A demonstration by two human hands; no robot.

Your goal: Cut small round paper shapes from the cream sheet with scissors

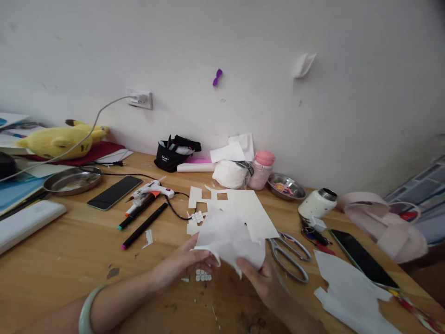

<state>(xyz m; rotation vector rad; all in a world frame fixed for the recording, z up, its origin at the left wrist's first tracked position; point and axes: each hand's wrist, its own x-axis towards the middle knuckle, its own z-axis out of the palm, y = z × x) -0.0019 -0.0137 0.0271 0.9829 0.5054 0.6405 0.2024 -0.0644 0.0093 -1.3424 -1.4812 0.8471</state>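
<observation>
Between my two hands I hold up a thin white sheet (225,234) with uneven, cut-looking edges. My left hand (194,257) pinches its lower left side, and a pale green bangle circles that wrist. My right hand (259,278) grips the lower right edge, thumb on top. Behind the sheet lies cream card (252,211) with pieces cut out. Small white round stickers (203,275) rest on the table just below the sheet, with another cluster (198,217) beyond it. Grey-handled scissors (290,257) lie right of my right hand, their blades partly hidden.
At left are markers (144,226), a white glue gun (153,189), a black phone (114,192) and a metal dish (71,181). A white bottle (317,204), a second phone (363,257) and cut white sheet (351,290) lie right. A pink-lidded jar (261,170) stands near the wall.
</observation>
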